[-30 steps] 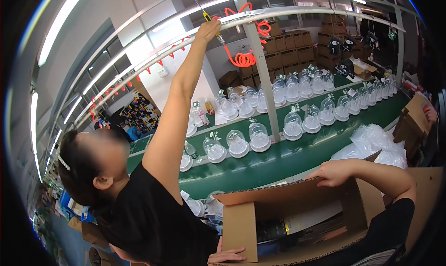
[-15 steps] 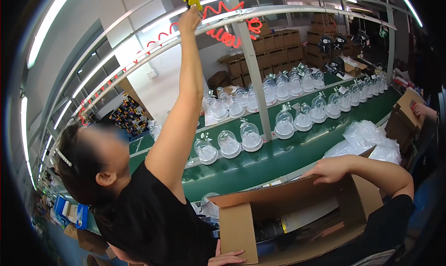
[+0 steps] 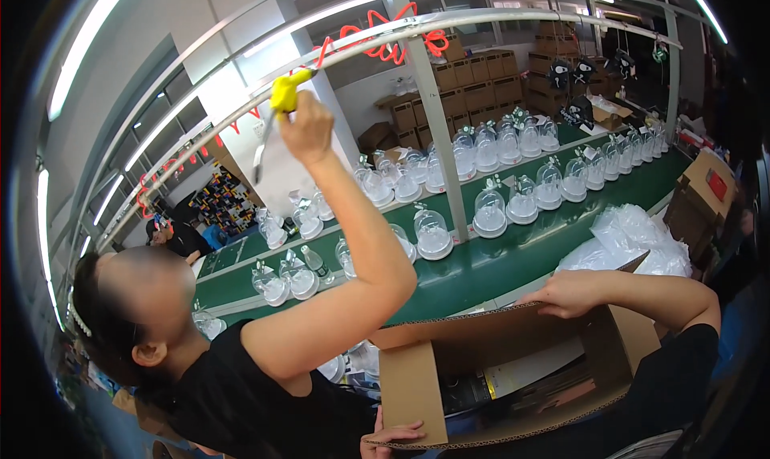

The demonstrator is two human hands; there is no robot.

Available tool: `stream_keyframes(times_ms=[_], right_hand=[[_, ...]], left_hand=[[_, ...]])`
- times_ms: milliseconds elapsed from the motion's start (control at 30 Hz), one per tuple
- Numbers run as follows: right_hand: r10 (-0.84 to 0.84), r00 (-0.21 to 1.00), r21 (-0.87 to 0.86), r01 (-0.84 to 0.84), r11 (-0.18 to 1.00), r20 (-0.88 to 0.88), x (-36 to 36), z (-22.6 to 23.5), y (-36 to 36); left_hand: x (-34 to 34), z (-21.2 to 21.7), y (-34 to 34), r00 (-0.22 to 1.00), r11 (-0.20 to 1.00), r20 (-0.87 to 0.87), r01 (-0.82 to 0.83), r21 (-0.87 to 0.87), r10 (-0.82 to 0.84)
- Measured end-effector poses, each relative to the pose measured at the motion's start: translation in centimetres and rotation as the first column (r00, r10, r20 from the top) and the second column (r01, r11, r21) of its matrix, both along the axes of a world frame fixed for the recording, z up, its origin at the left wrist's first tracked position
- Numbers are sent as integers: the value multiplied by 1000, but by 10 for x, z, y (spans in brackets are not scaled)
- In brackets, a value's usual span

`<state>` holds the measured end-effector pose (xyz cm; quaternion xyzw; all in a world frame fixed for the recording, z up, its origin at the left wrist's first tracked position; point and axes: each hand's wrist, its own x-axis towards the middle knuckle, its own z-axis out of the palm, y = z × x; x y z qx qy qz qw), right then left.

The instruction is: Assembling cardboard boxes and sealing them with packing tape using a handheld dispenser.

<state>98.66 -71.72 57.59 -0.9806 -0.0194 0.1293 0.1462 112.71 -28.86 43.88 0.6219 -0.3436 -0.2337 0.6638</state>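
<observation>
Cardboard box [image 3: 513, 335] open, not closed up

I see it lower right, near the green bench [image 3: 497, 274]. Right hand [image 3: 573, 292] grips its far rim; left hand [image 3: 393, 436] touches the left flap [image 3: 411, 383], grip unclear. Dark item [image 3: 465, 393] and white sheet [image 3: 536, 368] inside. Flaps unfolded; can't judge what's left.

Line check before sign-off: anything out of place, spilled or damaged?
One oddity: a clear bottle stands among the clear domes in the row nearer the open carton, its slim shape unlike its neighbours. I can't make out any spill or damage.
</observation>
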Motion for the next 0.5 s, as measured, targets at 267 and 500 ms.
stream_keyframes(times_ms=[267, 500], right_hand=[[-98, 995, -54, 97, 994, -15, -22, 0, 3], [43, 999, -39, -42, 998, 31, 5, 3, 12]], left_hand=[[13, 29, -17, 987, 990, 92, 122, 70, -128], [-36, 225, -84, 997, 999, 77, -12, 51, 8]])
